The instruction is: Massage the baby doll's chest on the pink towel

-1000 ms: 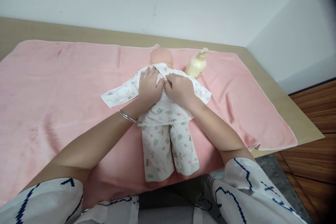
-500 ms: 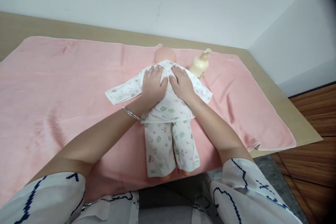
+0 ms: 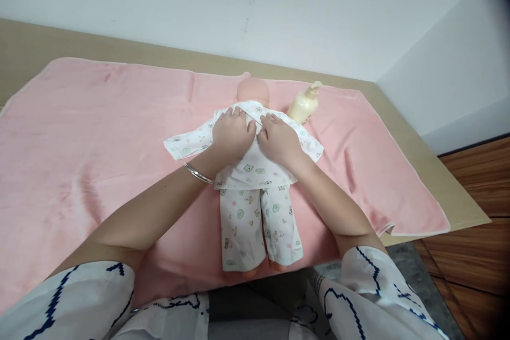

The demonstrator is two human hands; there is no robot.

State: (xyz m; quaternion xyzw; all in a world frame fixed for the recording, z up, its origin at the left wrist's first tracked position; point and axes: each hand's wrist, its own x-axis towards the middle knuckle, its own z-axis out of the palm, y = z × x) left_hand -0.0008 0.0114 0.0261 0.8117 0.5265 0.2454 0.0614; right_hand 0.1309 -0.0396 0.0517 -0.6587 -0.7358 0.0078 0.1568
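Note:
A doll lies stretched out on a pink blanket [image 3: 131, 111], the bare back of its head [image 3: 253, 90] toward the wall. It wears a white printed shirt [image 3: 255, 172] and matching printed trousers [image 3: 243, 228]. My left hand [image 3: 233, 135] rests palm down on the left side of the doll's upper back, thumb apart from the slightly bent fingers. On the right side, my right hand [image 3: 281, 138] lies the same way, its thumb close to my left thumb. A diagonal crease of shirt cloth runs between them. Both palms are hidden.
Right of the doll's head, a cream pump bottle [image 3: 303, 106] stands tilted in view on the blanket. The wooden table [image 3: 458, 202] shows around the blanket and meets a white wall [image 3: 159, 5]. Brown wood-grain panels [image 3: 474, 244] are at the right.
The fingers of both hands have drawn in from flat to more bent on the doll's back, and a crease has formed in the shirt between them. The camera view has shifted slightly.

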